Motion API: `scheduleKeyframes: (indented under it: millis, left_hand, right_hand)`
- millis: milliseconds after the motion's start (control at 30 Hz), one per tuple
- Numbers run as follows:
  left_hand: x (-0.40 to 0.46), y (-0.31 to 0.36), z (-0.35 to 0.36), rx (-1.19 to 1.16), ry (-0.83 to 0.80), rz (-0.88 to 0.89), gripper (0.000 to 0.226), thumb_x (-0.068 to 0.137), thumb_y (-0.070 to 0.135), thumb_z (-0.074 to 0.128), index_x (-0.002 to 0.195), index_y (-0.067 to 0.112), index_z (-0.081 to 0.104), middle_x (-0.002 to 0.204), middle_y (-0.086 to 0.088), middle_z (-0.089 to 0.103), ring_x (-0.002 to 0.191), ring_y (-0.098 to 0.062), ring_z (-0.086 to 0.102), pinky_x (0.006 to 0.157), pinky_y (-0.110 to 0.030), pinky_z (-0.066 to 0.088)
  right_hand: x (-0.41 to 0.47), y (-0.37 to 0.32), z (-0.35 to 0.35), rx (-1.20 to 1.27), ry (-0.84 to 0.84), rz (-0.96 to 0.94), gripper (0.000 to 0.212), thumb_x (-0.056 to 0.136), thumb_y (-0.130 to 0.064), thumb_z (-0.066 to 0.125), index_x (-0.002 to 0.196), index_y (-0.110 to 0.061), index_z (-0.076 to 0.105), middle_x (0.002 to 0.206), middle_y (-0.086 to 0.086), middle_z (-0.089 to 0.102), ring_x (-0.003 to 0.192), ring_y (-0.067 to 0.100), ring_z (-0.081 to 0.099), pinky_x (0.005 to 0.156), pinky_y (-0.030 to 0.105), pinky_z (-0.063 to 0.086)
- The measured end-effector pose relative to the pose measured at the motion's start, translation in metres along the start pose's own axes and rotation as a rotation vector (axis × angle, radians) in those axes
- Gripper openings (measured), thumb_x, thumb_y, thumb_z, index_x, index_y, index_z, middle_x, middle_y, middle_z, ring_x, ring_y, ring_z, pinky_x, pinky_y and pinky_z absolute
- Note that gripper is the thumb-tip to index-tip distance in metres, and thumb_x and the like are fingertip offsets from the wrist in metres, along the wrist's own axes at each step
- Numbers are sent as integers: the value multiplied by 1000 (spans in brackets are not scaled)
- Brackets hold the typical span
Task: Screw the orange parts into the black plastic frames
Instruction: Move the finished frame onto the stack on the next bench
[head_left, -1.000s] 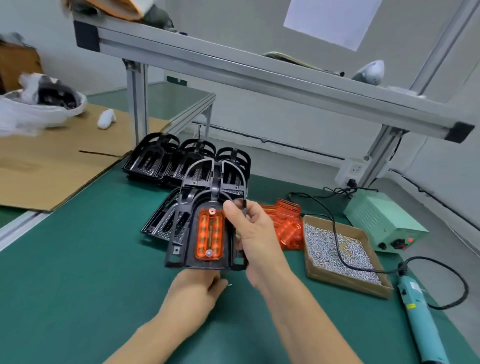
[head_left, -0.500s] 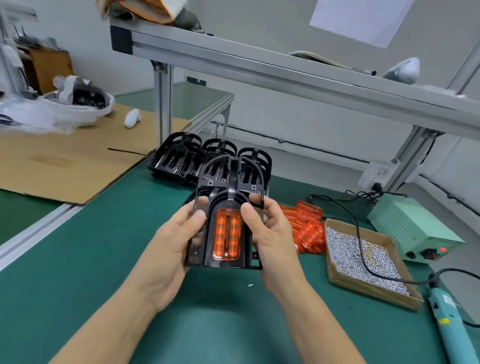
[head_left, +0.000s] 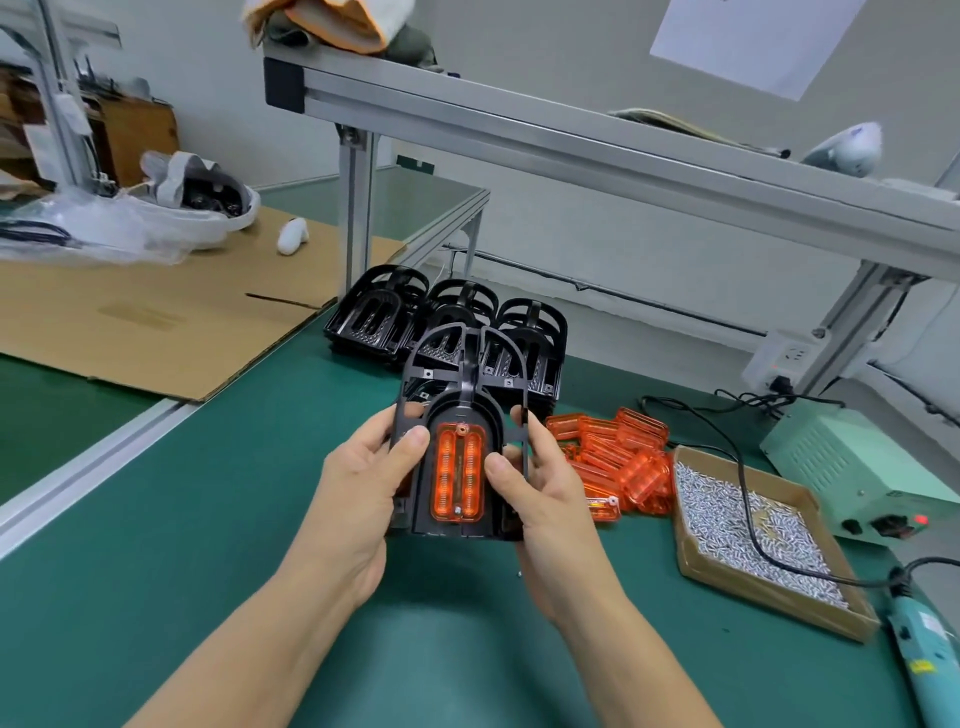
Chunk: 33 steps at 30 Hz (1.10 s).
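Both hands hold one black plastic frame (head_left: 464, 374) upright above the green table. An orange part (head_left: 458, 472) sits in its middle, with a screw head near its top and another near its bottom. My left hand (head_left: 358, 488) grips the frame's left edge, thumb on the front beside the orange part. My right hand (head_left: 545, 493) grips the right edge, thumb on the front as well. Behind lie several more black frames (head_left: 447, 322). A heap of loose orange parts (head_left: 618, 462) lies to the right.
A cardboard tray of small screws (head_left: 748, 525) sits right of the heap. A teal electric screwdriver (head_left: 924, 660) lies at the right edge, its cable crossing the tray. A green power unit (head_left: 852, 462) stands behind. Cardboard sheet (head_left: 156, 312) at left, aluminium rail (head_left: 571, 135) overhead.
My left hand came up from under the frame and took its left edge, so both hands now hold it. The frame rose slightly and turned square to the camera.
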<state>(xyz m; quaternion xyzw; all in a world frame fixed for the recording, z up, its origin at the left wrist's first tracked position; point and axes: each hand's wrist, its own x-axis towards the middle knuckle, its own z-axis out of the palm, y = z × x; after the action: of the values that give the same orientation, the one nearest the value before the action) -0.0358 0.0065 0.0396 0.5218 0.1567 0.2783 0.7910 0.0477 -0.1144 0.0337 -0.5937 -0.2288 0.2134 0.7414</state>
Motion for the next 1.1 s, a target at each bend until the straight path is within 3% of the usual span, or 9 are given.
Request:
scheduleKeyframes:
  millis: [167, 333, 433, 567, 667, 733, 833, 1000, 1100]
  left_hand:
    - [2, 3, -3, -40, 18, -113, 21, 94, 18, 53, 111, 21, 66, 102, -4, 73, 88, -18, 70, 67, -32, 58]
    - [4, 6, -8, -58, 97, -146, 20, 96, 16, 51, 110, 17, 66, 101, -7, 73, 84, -18, 69, 76, -37, 55]
    - [6, 9, -16, -59, 153, -145, 18, 96, 17, 51, 108, 18, 65, 97, -6, 73, 78, -17, 70, 66, -33, 55]
    - [8, 14, -34, -22, 213, -117, 16, 96, 18, 51, 105, 20, 65, 89, -1, 74, 74, -14, 70, 65, -33, 53]
    - [10, 15, -49, 18, 273, -60, 28, 96, 16, 53, 123, 23, 55, 94, 6, 72, 84, -12, 68, 70, -31, 51]
    - [11, 16, -59, 29, 300, -14, 50, 93, 10, 57, 137, 27, 40, 106, 6, 65, 90, -8, 65, 68, -24, 50]
    - [13, 15, -74, 91, 316, 55, 61, 89, -2, 59, 131, 37, 38, 114, 4, 60, 88, 0, 66, 60, -16, 52]
    - [18, 21, -98, 150, 404, 127, 62, 87, -6, 58, 125, 40, 43, 109, 10, 59, 87, 6, 64, 64, -18, 52]
    - [20, 26, -116, 187, 449, 134, 60, 88, -5, 57, 136, 30, 44, 124, 5, 58, 109, -3, 58, 86, -34, 54]
  right_hand:
    - [-1, -2, 3, -63, -8, 15, 50, 93, -9, 60, 137, -31, 50, 126, 12, 61, 114, 17, 61, 100, 37, 50]
    - [1, 2, 9, -189, -18, 16, 56, 98, -10, 54, 143, -35, 32, 115, -23, 54, 93, -24, 55, 70, 1, 44]
    - [2, 5, 20, -284, -44, 32, 57, 99, -11, 51, 146, -36, 30, 119, -27, 50, 96, -30, 48, 74, -3, 40]
    - [11, 7, 41, -365, -83, 38, 56, 100, -13, 49, 148, -34, 30, 126, -27, 52, 108, -19, 50, 80, -1, 39]
    - [18, 8, 58, -396, -121, 43, 56, 101, -15, 47, 150, -33, 28, 143, -18, 44, 127, -2, 44, 101, 14, 36]
    - [23, 9, 69, -410, -142, 37, 55, 101, -14, 47, 150, -31, 29, 143, -16, 45, 126, 0, 45, 107, 20, 34]
    - [30, 14, 85, -398, -179, 46, 52, 101, -12, 48, 147, -31, 32, 131, -21, 51, 112, -12, 50, 92, 5, 37]
    - [44, 25, 109, -428, -214, 66, 37, 100, -16, 50, 124, -41, 39, 109, -28, 50, 95, -21, 48, 70, 0, 39]
    - [49, 31, 128, -466, -258, 57, 42, 100, -17, 51, 138, -33, 41, 125, -13, 52, 102, -8, 52, 71, 5, 39]
